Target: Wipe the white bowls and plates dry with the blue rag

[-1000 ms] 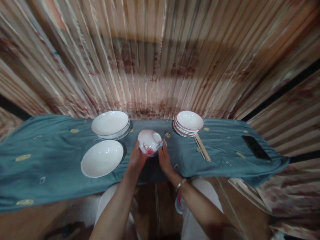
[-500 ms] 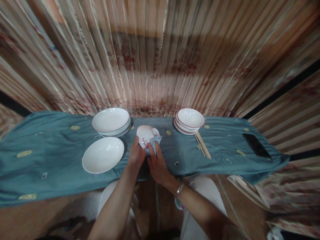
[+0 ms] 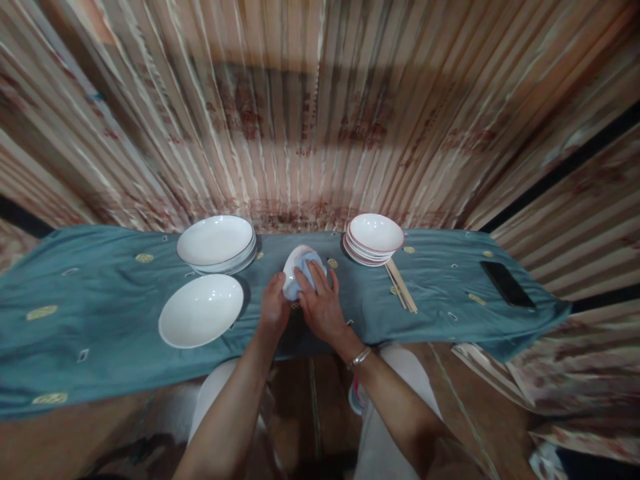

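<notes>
A small white dish (image 3: pixel 289 269) is held over the table in front of me. My left hand (image 3: pixel 275 305) grips its near left edge, with the thumb along the rim. My right hand (image 3: pixel 321 303) presses a light blue cloth (image 3: pixel 303 275) flat onto the dish's face, fingers bent over the cloth. Cloth and fingers cover most of the dish, so its printed design is hidden. To the left of my hands, a large white bowl (image 3: pixel 201 311) rests on the tablecloth, just in front of a stack of dark-rimmed white bowls (image 3: pixel 217 243).
A teal patterned tablecloth (image 3: pixel 115 320) covers the table. At the back right stands a stack of red-rimmed bowls (image 3: pixel 375 237), with wooden chopsticks (image 3: pixel 401 287) lying in front of it. A black phone (image 3: pixel 507 283) lies near the right end. Pleated curtains (image 3: pixel 310 133) hang behind the table.
My right hand has slid the cloth up and across the dish, now covering its printed design. The dish has turned and tilted in my left hand. The view has shifted slightly.
</notes>
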Tool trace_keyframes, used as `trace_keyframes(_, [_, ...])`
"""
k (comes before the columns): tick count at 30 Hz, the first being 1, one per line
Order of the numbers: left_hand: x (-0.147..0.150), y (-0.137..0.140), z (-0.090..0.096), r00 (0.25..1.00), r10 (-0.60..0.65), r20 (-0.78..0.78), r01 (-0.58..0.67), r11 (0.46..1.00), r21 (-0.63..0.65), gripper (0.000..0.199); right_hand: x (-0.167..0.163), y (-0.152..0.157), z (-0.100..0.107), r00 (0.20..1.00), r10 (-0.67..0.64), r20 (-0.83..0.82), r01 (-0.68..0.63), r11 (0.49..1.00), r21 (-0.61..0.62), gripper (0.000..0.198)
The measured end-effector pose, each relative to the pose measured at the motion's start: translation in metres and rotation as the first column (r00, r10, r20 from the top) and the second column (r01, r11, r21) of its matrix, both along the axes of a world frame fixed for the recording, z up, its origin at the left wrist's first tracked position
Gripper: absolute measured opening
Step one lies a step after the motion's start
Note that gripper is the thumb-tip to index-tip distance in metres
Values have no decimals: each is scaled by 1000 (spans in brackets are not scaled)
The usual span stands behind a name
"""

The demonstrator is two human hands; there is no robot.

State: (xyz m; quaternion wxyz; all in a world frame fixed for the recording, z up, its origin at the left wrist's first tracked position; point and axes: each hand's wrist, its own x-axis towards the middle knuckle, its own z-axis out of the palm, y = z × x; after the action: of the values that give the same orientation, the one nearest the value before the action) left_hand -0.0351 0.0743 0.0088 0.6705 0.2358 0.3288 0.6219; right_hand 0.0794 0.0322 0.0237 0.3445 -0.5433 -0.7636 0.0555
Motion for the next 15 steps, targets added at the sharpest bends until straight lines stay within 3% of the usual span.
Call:
trace_keyframes(5, [7,-2,0,997,20,-70,-15,997,71,17,15,19,-3,951,-112,-289,98,993,-63,53])
trace_keyframes(8, [8,-3,0,998,8,-60,-3,996,93,19,19,23,-4,907,-125,-402,85,990,-117,56])
trace_keyframes(11, [5,-3,0,997,14,-73,-6,994,107,19,16,16,-1,933,-61,-354,44,997,-56,55])
trace_keyframes(15, [2,-4,3,995,29,-95,-21,997,74,15,5,1,5,989,33,-147,-29,999,28,52])
